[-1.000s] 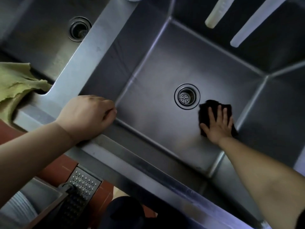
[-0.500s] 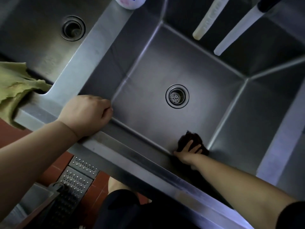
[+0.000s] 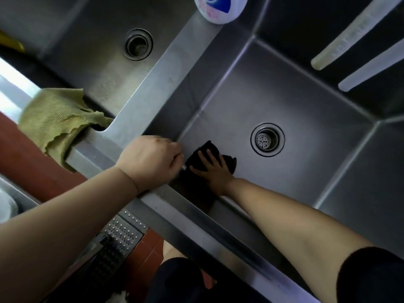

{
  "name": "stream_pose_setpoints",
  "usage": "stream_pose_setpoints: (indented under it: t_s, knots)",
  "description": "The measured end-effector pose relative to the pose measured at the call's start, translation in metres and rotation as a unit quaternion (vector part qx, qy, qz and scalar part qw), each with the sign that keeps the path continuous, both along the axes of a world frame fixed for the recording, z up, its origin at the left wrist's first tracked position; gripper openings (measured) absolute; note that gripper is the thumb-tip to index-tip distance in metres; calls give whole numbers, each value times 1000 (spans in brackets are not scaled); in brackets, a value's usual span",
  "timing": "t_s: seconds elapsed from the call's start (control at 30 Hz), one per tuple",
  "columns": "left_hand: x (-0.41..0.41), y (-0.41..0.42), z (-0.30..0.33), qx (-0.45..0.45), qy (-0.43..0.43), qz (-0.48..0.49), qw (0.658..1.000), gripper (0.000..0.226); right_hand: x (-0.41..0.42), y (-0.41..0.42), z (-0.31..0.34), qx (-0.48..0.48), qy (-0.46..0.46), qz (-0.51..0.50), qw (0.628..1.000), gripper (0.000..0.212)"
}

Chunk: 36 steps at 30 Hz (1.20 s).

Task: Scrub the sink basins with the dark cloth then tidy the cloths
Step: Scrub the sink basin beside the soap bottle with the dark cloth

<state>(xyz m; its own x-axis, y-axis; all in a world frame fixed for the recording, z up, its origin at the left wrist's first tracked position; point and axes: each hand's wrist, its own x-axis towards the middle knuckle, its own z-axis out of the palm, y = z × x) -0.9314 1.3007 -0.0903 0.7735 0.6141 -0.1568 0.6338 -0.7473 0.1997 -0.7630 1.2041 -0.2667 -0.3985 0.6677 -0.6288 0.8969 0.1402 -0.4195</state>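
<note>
Steel walls of the right basin (image 3: 306, 162) surrounded the right hand (image 3: 215, 169), which pressed flat, fingers straight and spread, on the dark cloth (image 3: 209, 149) at the basin floor's near-left corner. Right of that hand sat the drain (image 3: 267, 139). The left hand (image 3: 150, 162), fingers curled, gripped the sink rim (image 3: 122, 132) just beside the cloth. Left of it, a green cloth (image 3: 59, 119) draped over the rim.

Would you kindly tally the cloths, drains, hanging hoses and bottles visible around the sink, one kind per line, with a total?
Cloths: 2, the dark cloth and the green cloth
Drains: 2, the left drain and the right drain
Hanging hoses: 2, the yellowish hose and the pale hose
Bottles: 1, the white bottle
Total: 7
</note>
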Motion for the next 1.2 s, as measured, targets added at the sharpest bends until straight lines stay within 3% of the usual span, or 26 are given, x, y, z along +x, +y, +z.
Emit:
stream_pose_setpoints:
  t_s: [0.17,0.33,0.5,0.6,0.67,0.77,0.83,1.0,1.2]
  knots:
    - [-2,2,-5,-7,-12,0,1000,31,-16,26,-14,73,10,45,996,59]
    - [-2,1,-4,-7,-10,7,1000,31,5,-5,-5,128,42,39,990,64]
    - [0,0,-1,-20,-16,12,1000,31,50,-60,14,110,37,-18,993,65]
    - [-1,-1,1,-20,-8,17,1000,32,72,-82,35,36,-26,-101,994,48]
    - [-2,-2,1,-19,-2,20,1000,30,82,-84,47,-3,-78,-155,985,48]
    - [-2,-2,2,-16,9,27,999,30,86,-82,74,-64,-75,-290,952,60]
    - [-1,-3,5,-23,14,28,999,30,79,-80,92,-11,-43,-339,940,66]
    - [-6,-10,25,-34,-17,22,999,35,31,-60,168,158,18,-475,866,76]
    - [-35,-29,72,-74,-132,34,988,41,-56,-44,263,266,93,-542,792,85]
